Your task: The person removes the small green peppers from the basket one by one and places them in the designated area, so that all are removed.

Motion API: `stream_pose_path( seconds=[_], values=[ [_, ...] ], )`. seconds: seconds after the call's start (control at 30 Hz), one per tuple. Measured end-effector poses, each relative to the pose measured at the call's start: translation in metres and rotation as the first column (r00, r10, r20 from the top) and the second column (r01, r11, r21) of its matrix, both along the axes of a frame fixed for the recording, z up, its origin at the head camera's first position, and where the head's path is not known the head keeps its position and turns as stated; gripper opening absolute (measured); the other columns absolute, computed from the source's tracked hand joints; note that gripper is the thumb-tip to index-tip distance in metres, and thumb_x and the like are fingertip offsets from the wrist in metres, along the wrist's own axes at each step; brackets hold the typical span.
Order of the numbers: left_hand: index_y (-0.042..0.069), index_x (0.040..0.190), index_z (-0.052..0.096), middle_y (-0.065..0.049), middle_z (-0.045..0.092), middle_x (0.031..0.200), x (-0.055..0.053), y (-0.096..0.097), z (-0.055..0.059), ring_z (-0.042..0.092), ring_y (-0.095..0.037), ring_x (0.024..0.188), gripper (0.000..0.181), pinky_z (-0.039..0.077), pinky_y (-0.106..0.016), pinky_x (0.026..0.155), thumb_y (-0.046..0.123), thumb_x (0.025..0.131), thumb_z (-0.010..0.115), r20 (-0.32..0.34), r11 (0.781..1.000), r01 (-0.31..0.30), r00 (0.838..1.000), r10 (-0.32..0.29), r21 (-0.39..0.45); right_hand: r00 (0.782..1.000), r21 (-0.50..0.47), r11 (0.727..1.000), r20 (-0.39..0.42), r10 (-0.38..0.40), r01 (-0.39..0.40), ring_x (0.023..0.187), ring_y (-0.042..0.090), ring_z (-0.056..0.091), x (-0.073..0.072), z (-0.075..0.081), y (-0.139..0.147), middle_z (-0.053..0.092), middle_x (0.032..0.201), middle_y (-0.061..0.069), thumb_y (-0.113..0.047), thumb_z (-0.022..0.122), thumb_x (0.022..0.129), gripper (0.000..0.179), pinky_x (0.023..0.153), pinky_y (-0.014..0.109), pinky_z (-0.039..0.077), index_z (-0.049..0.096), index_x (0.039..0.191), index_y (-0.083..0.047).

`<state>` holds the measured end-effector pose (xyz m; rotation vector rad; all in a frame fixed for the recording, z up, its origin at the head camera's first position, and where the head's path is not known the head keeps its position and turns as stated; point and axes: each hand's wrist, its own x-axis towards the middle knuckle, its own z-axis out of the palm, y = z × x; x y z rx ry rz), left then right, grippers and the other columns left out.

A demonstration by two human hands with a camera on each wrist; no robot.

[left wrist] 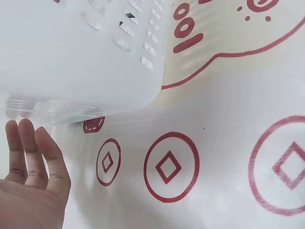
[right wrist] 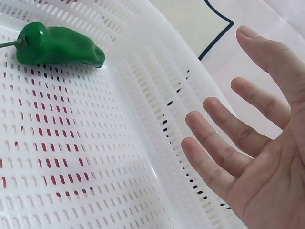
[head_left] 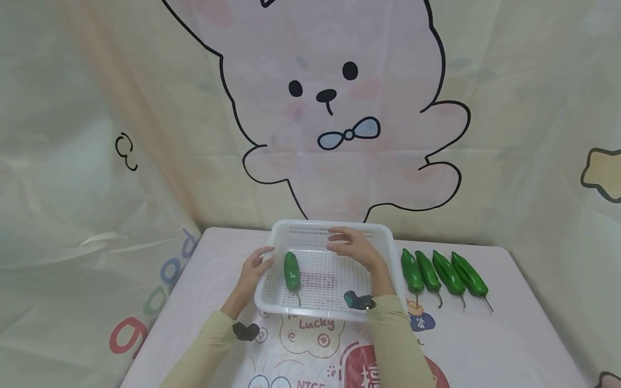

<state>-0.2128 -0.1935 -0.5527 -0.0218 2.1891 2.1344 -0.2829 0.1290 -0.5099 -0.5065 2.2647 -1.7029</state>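
A white perforated plastic basket stands on the table, with one green pepper lying inside near its left wall. My left hand is at the basket's left side; in the left wrist view its fingers extend straight up to just under the rim. Over the far right part of the basket hovers my right hand, holding nothing. The right wrist view shows that hand's fingers spread and fairly straight, and the pepper well apart from them.
Right of the basket, several green peppers lie side by side, stems toward the near edge. A printed cloth covers the table. Behind it hangs a curtain with a cartoon animal.
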Motion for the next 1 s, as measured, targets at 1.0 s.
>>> stream_pose_path(
  seconds=[1.0],
  values=[
    [0.009, 0.146, 0.049, -0.025, 0.045, 0.149, -0.002, -0.001, 0.001, 0.053, -0.05, 0.125, 0.044, 0.057, -0.053, 0.092, 0.021, 0.104, 0.06, 0.014, 1.0, 0.005, 1.0, -0.005, 0.018, 0.998, 0.0, 0.999, 0.03, 0.053, -0.053, 0.123, 0.035, 0.057, -0.003, -0.026, -0.058, 0.06, 0.135, 0.019, -0.026, 0.083, 0.087, 0.064, 0.094, 0.049, 0.056, 0.057, 0.141, -0.004]
  ],
)
